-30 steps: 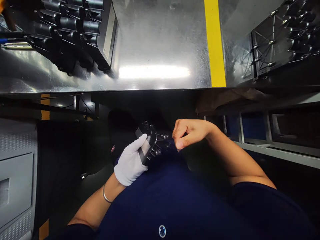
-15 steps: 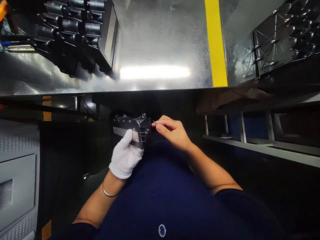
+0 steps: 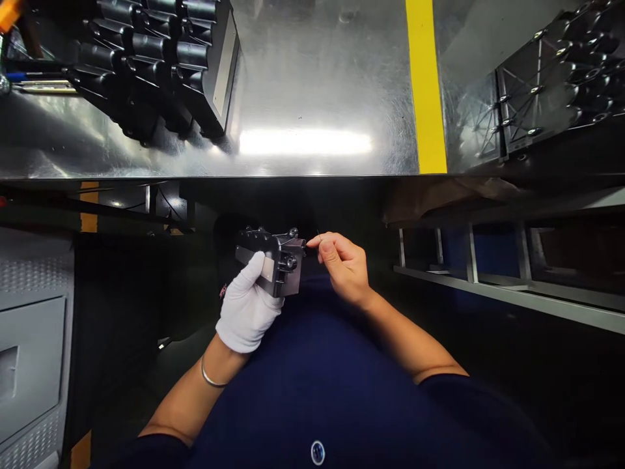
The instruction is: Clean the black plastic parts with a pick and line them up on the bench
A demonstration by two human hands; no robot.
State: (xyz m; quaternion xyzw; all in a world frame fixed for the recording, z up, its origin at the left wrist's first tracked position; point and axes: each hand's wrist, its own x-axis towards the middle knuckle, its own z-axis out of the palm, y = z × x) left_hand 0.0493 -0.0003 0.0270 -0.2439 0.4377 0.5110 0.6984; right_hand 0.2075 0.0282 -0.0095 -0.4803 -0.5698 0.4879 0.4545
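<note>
My left hand (image 3: 250, 303), in a white glove, is wrapped round a black moulded plastic housing (image 3: 272, 257) with a light strip along its side; the thumb presses on that strip. The housing is held in the air below the bench edge, its ribbed end turned to the right. My bare right hand (image 3: 344, 264) is at that end, thumb and fingers pinched together. A thin dark sliver (image 3: 318, 233) sticks up from the pinch, too small to name. The index fingertip reaches the housing's right corner.
A metal bench (image 3: 322, 85) with a yellow stripe (image 3: 427, 85) runs across the top. Stacked black housings (image 3: 161, 58) stand at its left, more black parts (image 3: 541, 91) at its right. A grey cabinet (image 3: 34, 339) is at lower left, a metal rack frame (image 3: 508, 293) at right.
The housing has shifted slightly right and turned, so more of its flat end face shows. My right hand has moved a little to the right, with the index finger now at the housing's corner.
</note>
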